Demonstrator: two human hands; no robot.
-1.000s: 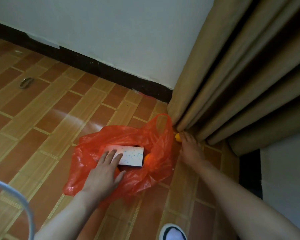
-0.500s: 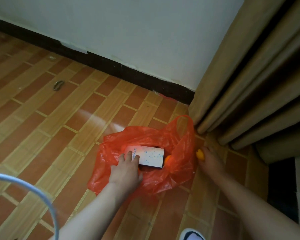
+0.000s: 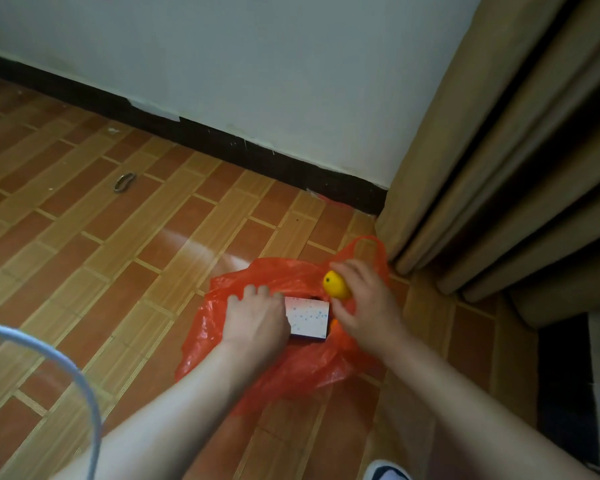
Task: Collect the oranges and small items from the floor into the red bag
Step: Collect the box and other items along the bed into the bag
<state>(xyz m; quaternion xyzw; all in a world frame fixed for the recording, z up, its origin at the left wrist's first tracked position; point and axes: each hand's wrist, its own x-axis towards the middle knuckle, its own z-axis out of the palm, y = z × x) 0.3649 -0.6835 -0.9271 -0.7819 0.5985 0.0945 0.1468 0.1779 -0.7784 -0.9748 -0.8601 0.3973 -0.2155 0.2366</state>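
Observation:
The red plastic bag [image 3: 291, 372] lies crumpled on the wood-pattern floor near the curtain. Inside it rests a white box with blue dots [image 3: 310, 317], and a sliver of another orange [image 3: 334, 325] shows beside the box. My left hand [image 3: 257, 318] grips the bag's near edge next to the box. My right hand [image 3: 368, 306] holds a yellow-orange orange [image 3: 336, 285] right above the bag's opening. A small metal ring [image 3: 124, 182] lies on the floor far to the left.
Beige curtains [image 3: 499, 168] hang at the right, touching the floor beside the bag. A white wall with a dark baseboard [image 3: 222, 140] runs behind. A pale blue curved tube [image 3: 66, 368] crosses the lower left. A white shoe tip [image 3: 387, 472] shows at the bottom.
My right hand took the orange from the floor at the curtain's foot and carried it left, over the bag. My left hand stayed at the bag beside the box.

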